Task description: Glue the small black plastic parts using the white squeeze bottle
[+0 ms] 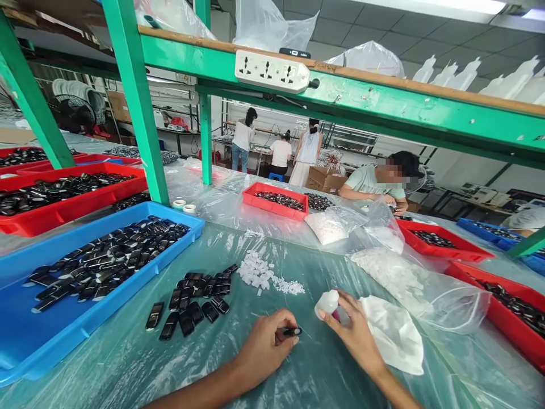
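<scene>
My left hand (268, 343) is closed, with a small glossy black plastic piece (293, 332) pinched between thumb and fingers above the plastic-covered table. My right hand (360, 335) grips a small white plastic bottle (326, 302) with something pink showing near the fingers. The bottle is tilted and apart from the black piece. Left of my hands lie several loose black plastic pieces (186, 322). Beyond them sit a pile of flat white bits (254, 270) and a smaller heap of tiny white bits (289, 286). A white cloth (398, 335) lies beside my right hand.
A blue tray (196, 226) of black pieces stands at left, with a red tray (142, 184) behind it. Clear bags of white bits (392, 272) and more red trays (464, 270) are at right. A green shelf frame (361, 94) crosses overhead. A co-worker (374, 182) sits opposite.
</scene>
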A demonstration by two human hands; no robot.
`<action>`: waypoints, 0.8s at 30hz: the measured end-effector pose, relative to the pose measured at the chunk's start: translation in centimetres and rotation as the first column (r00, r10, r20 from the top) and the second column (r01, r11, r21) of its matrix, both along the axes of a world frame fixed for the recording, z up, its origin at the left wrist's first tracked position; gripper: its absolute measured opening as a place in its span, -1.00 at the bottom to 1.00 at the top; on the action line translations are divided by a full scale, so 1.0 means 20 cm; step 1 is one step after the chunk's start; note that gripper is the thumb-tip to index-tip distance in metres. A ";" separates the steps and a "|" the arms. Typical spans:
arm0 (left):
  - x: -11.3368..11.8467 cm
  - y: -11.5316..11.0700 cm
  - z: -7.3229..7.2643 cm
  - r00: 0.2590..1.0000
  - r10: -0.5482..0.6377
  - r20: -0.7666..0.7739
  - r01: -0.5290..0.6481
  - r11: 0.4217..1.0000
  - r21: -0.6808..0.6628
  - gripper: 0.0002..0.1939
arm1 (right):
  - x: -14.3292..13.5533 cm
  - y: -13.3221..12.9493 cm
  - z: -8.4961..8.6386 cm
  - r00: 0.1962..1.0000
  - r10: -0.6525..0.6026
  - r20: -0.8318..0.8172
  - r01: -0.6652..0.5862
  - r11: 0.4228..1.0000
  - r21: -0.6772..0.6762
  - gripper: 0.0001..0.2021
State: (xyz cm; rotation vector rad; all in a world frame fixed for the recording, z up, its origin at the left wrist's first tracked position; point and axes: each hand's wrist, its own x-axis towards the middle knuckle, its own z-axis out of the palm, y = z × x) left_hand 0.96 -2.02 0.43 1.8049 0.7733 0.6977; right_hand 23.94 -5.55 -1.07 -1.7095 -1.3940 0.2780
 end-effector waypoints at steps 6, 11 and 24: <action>0.00 -0.01 0.01 1.000 -0.006 -0.015 0.006 1.000 0.000 -0.95 | 0.05 0.06 -0.06 0.988 -0.022 0.150 0.022 1.000 0.004 -0.64; 0.00 0.00 0.00 1.000 -0.008 -0.016 0.008 1.000 0.015 -0.93 | 0.09 0.09 -0.10 0.972 -0.066 0.226 0.070 0.998 -0.006 -0.61; -0.02 0.03 0.01 0.998 0.004 -0.057 -0.006 0.999 -0.038 -0.73 | 0.11 -0.03 0.01 0.962 -0.224 0.156 0.208 0.972 0.114 -0.54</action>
